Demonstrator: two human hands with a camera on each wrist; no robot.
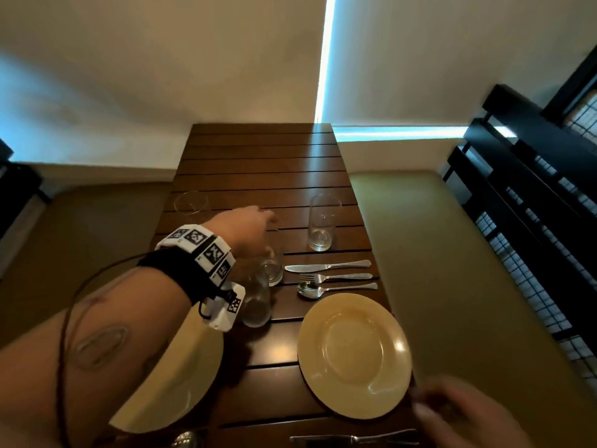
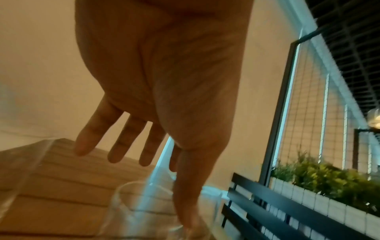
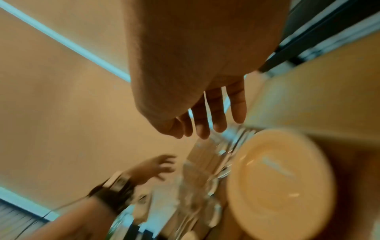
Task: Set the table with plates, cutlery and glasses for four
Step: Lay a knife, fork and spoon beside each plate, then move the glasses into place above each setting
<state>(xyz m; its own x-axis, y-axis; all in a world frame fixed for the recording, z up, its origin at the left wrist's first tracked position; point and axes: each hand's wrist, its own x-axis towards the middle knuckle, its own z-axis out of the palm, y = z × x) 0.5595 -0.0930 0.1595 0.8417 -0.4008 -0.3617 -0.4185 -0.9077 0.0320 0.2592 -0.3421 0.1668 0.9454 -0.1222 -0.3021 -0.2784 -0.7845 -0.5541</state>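
The left hand (image 1: 248, 226) is held over the middle of the slatted worktop (image 1: 258, 163), fingers (image 2: 88, 138) straight and spread, nothing grasped; in the left wrist view the thumb (image 2: 185, 194) points down toward a glass rim, and whether it touches cannot be told. Two glasses are seen directly below that wrist: one (image 1: 273, 268) just under the hand, another (image 1: 256, 302) nearer the person, close together. A third glass (image 1: 323, 223) stands upright toward the right edge, apart from the hand, and a fourth (image 1: 191, 204) sits near the left edge beyond the wrist.

A knife (image 1: 328, 266), fork (image 1: 336, 277) and spoon (image 1: 336, 288) are laid in parallel, handles toward the right edge, between the third glass and the right plate (image 1: 353, 355). That plate's rim reaches close to the right edge. A second plate (image 1: 181, 379) lies at the left, largely covered by the forearm and overhanging the left edge. More cutlery (image 1: 355, 438) is seen at the near edge.

The right hand (image 1: 462, 415) is blurred at the lower right, just beside the right plate's rim; in the right wrist view its fingers (image 3: 218, 113) hang loosely extended and empty.

The far half of the worktop is bare, ending at the wall. A cushioned bench (image 1: 452, 253) runs along the right.
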